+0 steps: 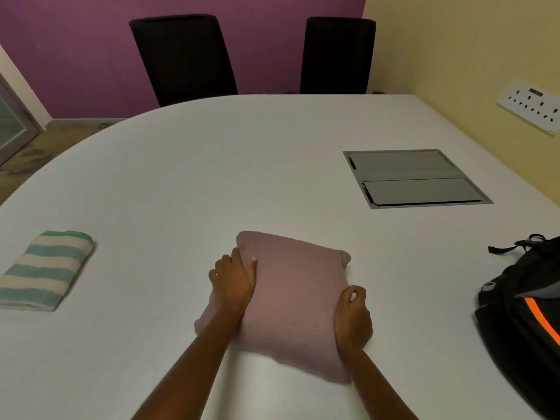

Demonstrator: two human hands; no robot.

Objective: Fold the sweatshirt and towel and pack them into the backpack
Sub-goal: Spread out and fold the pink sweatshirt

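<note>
head view: only camera, looks down over the table (242, 162) from the near side.
sweatshirt (297, 298): pink, folded to a thick square, flat on the table right in front of the person, between towel and backpack.
left hand (233, 283): grips the sweatshirt's left edge, thumb on top, fingers curled at the side.
right hand (353, 319): fingers curled round the right edge, holding it.
towel (45, 271): striped green and cream, folded, near the left table edge, well apart from the sweatshirt.
backpack (521, 328): black with an orange stripe, at the right, partly out of frame; cannot tell if it's unzipped.
progress: both folds look done; nothing packed. left, by my read: both bundles into the backpack.
edges: the towel sits close to the rounded left rim.
room: bare tabletop between sweatshirt and backpack, so the path right looks free. cable hatch (415, 178) lies flush, further back. chairs (185, 59) are beyond the far edge, out of the way.
</note>
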